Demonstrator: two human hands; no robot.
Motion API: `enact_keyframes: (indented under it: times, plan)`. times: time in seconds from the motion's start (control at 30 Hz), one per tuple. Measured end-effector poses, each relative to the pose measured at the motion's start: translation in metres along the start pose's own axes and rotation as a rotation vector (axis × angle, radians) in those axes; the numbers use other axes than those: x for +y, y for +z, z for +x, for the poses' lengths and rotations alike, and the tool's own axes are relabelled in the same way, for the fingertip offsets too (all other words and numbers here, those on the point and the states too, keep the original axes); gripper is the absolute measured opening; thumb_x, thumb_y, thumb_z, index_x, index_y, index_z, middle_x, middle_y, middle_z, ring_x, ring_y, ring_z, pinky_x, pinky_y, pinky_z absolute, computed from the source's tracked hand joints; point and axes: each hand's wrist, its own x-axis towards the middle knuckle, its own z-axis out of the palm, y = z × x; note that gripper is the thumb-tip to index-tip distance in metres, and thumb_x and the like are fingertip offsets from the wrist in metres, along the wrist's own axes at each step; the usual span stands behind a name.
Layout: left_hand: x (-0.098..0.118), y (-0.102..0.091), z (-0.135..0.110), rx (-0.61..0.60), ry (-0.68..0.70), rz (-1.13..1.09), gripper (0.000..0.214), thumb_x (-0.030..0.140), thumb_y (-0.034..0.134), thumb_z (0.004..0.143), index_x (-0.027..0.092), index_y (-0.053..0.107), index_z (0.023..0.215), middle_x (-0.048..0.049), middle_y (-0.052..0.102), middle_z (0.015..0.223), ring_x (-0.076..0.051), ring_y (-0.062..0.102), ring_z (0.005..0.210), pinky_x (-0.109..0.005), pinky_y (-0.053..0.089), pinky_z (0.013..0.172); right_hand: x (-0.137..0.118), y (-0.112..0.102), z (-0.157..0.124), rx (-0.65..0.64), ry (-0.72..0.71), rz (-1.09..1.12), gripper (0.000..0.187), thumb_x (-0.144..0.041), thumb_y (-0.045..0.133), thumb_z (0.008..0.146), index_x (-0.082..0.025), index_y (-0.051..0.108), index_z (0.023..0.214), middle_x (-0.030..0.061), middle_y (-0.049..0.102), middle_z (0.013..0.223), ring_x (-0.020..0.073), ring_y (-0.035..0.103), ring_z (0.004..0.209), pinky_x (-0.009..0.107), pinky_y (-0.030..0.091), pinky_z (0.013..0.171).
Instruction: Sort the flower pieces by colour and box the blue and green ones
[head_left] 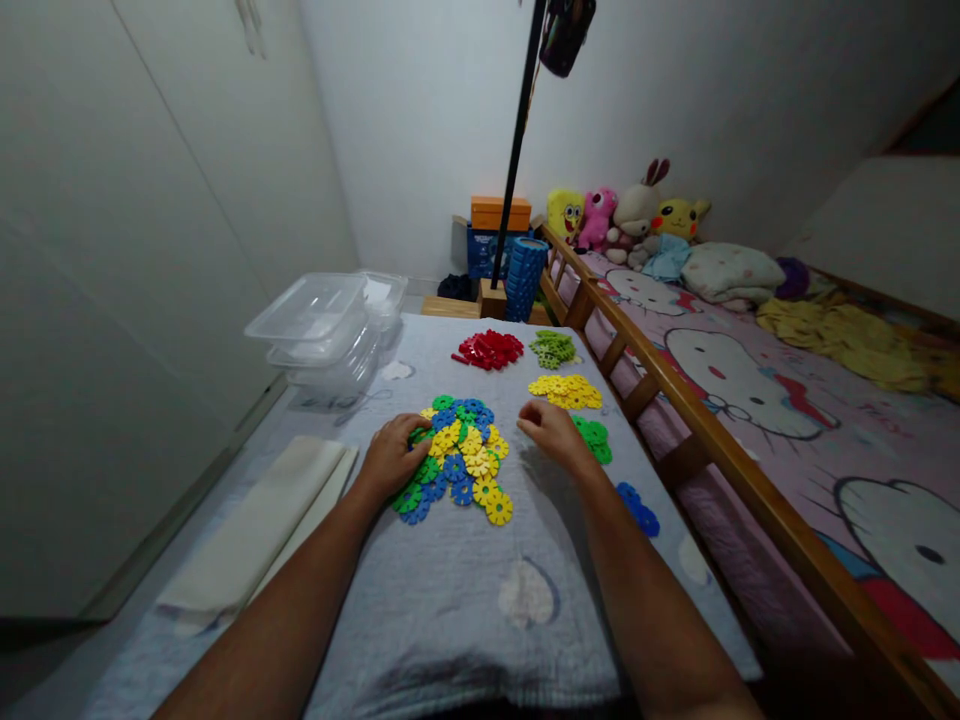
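Containers [315,310] left of disc pile [454,466]

I get a dim feed, darkening toward the edges: soft shadow below my right hand [553,430], faint glare on the clear plastic containers [319,312], wide-angle stretching along the wooden bed rail [750,475].

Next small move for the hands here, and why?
Probably have the left hand lift a green disc from the mixed pile. That hand touches the pile, where green lies jumbled with blue discs and yellow discs, while a separate green pile lies to the right.
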Motion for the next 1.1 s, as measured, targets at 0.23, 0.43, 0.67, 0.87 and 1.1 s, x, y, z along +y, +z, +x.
enact_keyframes:
  times: [0.23,0.43,0.67,0.87,1.1]
  plan:
    - [0.003,0.000,-0.001,0.004,-0.010,-0.008,0.028,0.033,0.054,0.081,0.022,0.066,0.104,-0.0078,0.068,0.116,-0.027,0.061,0.113,-0.044,0.046,0.102,-0.017,0.056,-0.019,-0.026,-0.159,-0.122,0.042,-0.005,0.050,0.084,-0.017,0.066,0.121,0.0114,0.068,0.125,0.0218,0.058,0.115,0.035,0.037,0.103]
    - [0.003,0.000,-0.001,0.016,-0.010,-0.003,0.028,0.034,0.055,0.081,0.023,0.066,0.103,-0.0073,0.069,0.114,-0.027,0.062,0.111,-0.043,0.047,0.101,-0.012,0.061,-0.016,-0.022,-0.148,-0.139,0.033,-0.016,0.059,0.090,-0.025,0.070,0.119,0.0073,0.068,0.119,0.0239,0.054,0.112,0.037,0.039,0.099]
    - [0.005,-0.002,-0.002,0.008,-0.015,-0.009,0.028,0.034,0.053,0.081,0.022,0.066,0.103,-0.0078,0.068,0.115,-0.027,0.062,0.111,-0.043,0.046,0.101,-0.012,0.060,-0.018,0.084,-0.159,-0.094,0.020,-0.017,0.061,0.091,-0.024,0.076,0.103,0.0074,0.067,0.102,0.0226,0.055,0.102,0.035,0.043,0.092]
    - [0.005,-0.002,-0.001,0.002,-0.014,-0.005,0.028,0.035,0.054,0.081,0.023,0.066,0.103,-0.0071,0.069,0.115,-0.027,0.062,0.111,-0.043,0.046,0.101,-0.011,0.059,-0.023,0.099,-0.211,-0.080,0.023,-0.017,0.059,0.090,-0.021,0.073,0.108,0.0083,0.066,0.111,0.0230,0.053,0.107,0.036,0.041,0.098]
    - [0.006,-0.002,-0.001,0.007,-0.005,0.000,0.028,0.035,0.053,0.082,0.022,0.067,0.103,-0.0074,0.069,0.115,-0.026,0.063,0.110,-0.042,0.047,0.100,-0.013,0.066,-0.022,0.049,-0.146,-0.173,0.034,-0.025,0.063,0.091,-0.029,0.068,0.124,0.0065,0.062,0.133,0.0271,0.047,0.121,0.042,0.037,0.103]
